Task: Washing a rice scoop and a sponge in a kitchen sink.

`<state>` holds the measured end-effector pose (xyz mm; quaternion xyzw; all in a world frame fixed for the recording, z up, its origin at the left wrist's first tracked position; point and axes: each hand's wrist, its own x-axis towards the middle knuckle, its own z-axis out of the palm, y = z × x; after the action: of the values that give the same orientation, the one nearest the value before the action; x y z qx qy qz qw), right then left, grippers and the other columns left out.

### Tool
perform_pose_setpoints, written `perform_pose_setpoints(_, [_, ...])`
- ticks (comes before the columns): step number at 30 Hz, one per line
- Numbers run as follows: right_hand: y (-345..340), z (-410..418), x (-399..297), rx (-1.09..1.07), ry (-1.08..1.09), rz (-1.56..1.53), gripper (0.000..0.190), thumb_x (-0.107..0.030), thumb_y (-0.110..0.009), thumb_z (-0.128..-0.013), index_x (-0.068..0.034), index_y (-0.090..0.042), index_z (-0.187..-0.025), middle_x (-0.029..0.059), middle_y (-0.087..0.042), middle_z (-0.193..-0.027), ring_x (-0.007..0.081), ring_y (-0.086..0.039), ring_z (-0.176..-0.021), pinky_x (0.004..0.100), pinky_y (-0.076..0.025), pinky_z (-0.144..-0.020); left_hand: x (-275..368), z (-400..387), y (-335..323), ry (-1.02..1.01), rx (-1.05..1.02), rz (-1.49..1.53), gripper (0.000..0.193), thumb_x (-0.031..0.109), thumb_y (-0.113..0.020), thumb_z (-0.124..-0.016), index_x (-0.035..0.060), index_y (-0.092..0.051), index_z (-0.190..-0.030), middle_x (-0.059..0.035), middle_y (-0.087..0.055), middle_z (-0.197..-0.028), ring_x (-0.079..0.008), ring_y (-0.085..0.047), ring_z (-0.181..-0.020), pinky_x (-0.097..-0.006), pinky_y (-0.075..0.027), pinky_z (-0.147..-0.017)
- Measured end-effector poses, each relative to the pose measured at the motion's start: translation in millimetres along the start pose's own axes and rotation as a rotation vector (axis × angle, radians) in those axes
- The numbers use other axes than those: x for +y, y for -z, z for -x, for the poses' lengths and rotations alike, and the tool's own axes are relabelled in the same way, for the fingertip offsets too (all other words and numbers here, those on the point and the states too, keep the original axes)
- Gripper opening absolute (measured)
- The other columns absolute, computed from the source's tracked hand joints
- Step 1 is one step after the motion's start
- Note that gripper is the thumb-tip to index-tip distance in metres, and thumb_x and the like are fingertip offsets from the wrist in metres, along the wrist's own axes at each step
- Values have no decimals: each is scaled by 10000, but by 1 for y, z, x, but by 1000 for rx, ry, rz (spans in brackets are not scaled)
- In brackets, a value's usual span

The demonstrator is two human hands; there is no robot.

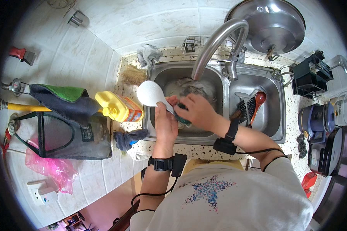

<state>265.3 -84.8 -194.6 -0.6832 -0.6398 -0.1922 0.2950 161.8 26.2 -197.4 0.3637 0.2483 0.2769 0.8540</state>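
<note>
My left hand [165,124] grips a white rice paddle [151,93] by its handle, the wet blade tilted up over the left rim of the sink. My right hand [201,111], slightly blurred, is curled at the handle's lower end. A dark green pad [182,119], apparently for scouring, shows beneath its fingers and is partly hidden. Both hands are above the left basin [217,86] of a steel double sink. Cloudy water and a greyish cloth-like mass [195,86] lie in that basin, under the curved faucet [219,43].
The right basin [270,115] holds a red-brown ladle [259,99] and other utensils. On the left counter stand a yellow bottle [118,106], a brown scrubbing pad [133,74] and dark cloths [130,138]. A large metal lid [273,26] leans behind; a blue-grey pot [315,118] is right.
</note>
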Motion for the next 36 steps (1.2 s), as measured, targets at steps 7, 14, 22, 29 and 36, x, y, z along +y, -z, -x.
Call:
perform_pose_setpoints(7, [-3,15,7,-43,-80,-19,247,-176,-593,-740,-158,-587,-986,65,-526,-916,246,-532,-807,351,-443,-653,-16,-3,3,23,103,-34,376,348,-359,-1026,32,-440,-1213,-142,-521,-1268,-241,-497,-1167,-406,-393,-977])
perform_pose_setpoints(14, [-10,43,17,-231,-169,48,297,-124,-611,-711,-156,-595,-1005,62,-546,-944,264,-555,-843,347,-469,-693,-40,-32,14,78,137,-75,377,342,-345,-1030,46,-412,-1254,-144,-507,-1288,-264,-512,-1153,-436,-417,-960])
perform_pose_setpoints(22, [30,89,37,-173,-613,-280,426,70,-600,-626,-107,-655,-1009,87,-595,-957,283,-612,-880,392,-525,-747,-147,-146,139,116,299,-439,266,249,-400,-1019,14,-486,-1113,-106,-605,-983,-236,-603,-859,-405,-501,-780])
perform_pose_setpoints(29, [50,108,34,-309,-634,-285,442,72,-624,-607,-101,-663,-1012,96,-612,-956,281,-632,-887,376,-539,-752,-224,-198,254,51,325,-1609,202,81,-576,-833,-53,-614,-979,-295,-625,-980,-441,-610,-940,-492,-488,-808])
perform_pose_setpoints(36, [52,117,47,-319,-699,-238,414,46,-632,-620,-98,-663,-1006,94,-617,-946,282,-638,-872,370,-537,-748,-189,-190,163,45,125,-1882,287,120,-603,-812,17,-650,-1076,-236,-619,-1067,-434,-561,-1026,-447,-450,-915])
